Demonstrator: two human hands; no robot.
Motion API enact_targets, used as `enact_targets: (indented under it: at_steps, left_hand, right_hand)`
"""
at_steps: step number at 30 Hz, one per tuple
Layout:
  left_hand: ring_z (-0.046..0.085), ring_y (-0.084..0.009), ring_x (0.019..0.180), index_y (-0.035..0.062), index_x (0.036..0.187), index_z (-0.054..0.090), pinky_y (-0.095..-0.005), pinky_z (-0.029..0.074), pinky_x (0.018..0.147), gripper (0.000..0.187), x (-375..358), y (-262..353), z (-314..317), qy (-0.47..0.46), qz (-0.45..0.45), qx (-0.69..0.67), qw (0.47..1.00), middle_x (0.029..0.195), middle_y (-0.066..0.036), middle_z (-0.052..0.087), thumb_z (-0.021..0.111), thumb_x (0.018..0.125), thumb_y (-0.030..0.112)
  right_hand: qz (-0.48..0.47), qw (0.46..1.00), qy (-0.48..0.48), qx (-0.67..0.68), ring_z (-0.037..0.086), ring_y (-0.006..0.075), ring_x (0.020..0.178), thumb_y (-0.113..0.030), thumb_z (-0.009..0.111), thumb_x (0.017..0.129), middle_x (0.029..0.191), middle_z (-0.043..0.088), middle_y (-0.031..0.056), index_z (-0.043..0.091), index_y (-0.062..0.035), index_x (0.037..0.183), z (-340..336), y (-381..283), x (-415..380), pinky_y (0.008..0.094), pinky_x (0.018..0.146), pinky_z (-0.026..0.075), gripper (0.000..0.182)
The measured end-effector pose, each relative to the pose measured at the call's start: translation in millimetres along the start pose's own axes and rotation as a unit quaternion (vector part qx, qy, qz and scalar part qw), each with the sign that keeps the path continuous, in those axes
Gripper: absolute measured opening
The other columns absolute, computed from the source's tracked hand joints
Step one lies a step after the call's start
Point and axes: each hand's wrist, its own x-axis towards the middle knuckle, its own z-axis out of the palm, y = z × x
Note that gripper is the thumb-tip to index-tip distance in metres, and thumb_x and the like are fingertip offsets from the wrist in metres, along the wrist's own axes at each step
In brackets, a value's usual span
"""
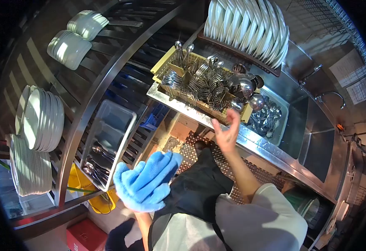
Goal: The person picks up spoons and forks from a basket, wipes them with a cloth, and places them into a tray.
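Observation:
A bunched blue cloth (147, 182) lies over my left hand (126, 203), covering most of its fingers. My right hand (228, 133) is raised beside the front edge of a yellow basket (162, 62), its fingers apart and nothing in it. Forks and spoons (208, 81) fill the basket, with ladles (246, 85) at its right end. To the left of the blue cloth is a grey divided tray (110, 125) with spoons and other cutlery (96, 167) in its lower compartments.
White plates (245, 31) stand in a brown rack (237, 54) behind the basket. More cutlery (266, 117) lies in a tub in the sink (319, 142). Stacked plates (45, 121) and bowls (70, 48) sit on the left slatted shelf. A red box (87, 236) is on the floor.

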Motion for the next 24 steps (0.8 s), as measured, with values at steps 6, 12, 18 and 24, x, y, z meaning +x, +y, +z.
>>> enact_targets:
  at_steps: [6, 12, 18, 24]
  left_hand:
    - [0.055, -0.0142, 0.071, 0.0143, 0.074, 0.066, -0.0268, 0.037, 0.064, 0.032, 30, 39, -35, 0.178, 0.127, 0.006, 0.976, 0.077, 0.000, 0.063, 0.057, 0.057, 0.039]
    - [0.054, -0.0170, 0.050, 0.0092, 0.073, 0.065, -0.0273, 0.038, 0.049, 0.031, 16, 25, 10, 0.276, 0.052, -0.088, 0.956, 0.074, -0.003, 0.064, 0.059, 0.052, 0.032]
    - [0.045, -0.0355, 0.095, 0.0019, 0.107, 0.045, -0.0454, 0.037, 0.078, 0.059, -4, 9, 0, 0.106, -0.229, -0.767, 0.590, 0.111, -0.023, 0.045, 0.036, 0.074, 0.049]
    - [0.036, -0.0438, 0.108, -0.0011, 0.123, 0.025, -0.0533, 0.032, 0.088, 0.071, -6, 17, -17, 0.145, -0.330, -0.877, 0.317, 0.125, -0.029, 0.028, 0.021, 0.081, 0.056]
  right_hand:
    - [-0.100, 0.982, -0.064, -0.147, 0.046, 0.0334, 0.096, -0.024, 0.072, 0.060, 0.100, 0.050, 0.0171, 0.039, -0.0009, 0.109, 29, 21, 37, 0.0381, 0.078, 0.038, 0.064]
    - [-0.009, 0.995, -0.092, -0.029, 0.050, 0.0326, 0.091, -0.015, 0.068, 0.062, 0.095, 0.051, 0.0168, 0.040, -0.0001, 0.103, 39, 18, 47, 0.0357, 0.076, 0.040, 0.052]
    - [0.049, 0.997, -0.051, -0.033, 0.044, 0.0229, 0.067, -0.025, 0.079, 0.052, 0.077, 0.046, 0.0094, 0.042, -0.0002, 0.083, 28, 22, 36, 0.0313, 0.060, 0.040, 0.055]
    - [0.002, 1.000, -0.021, -0.016, 0.038, 0.0193, 0.056, -0.025, 0.078, 0.055, 0.063, 0.043, 0.0089, 0.042, 0.0002, 0.069, 36, 44, 32, 0.0316, 0.052, 0.035, 0.045]
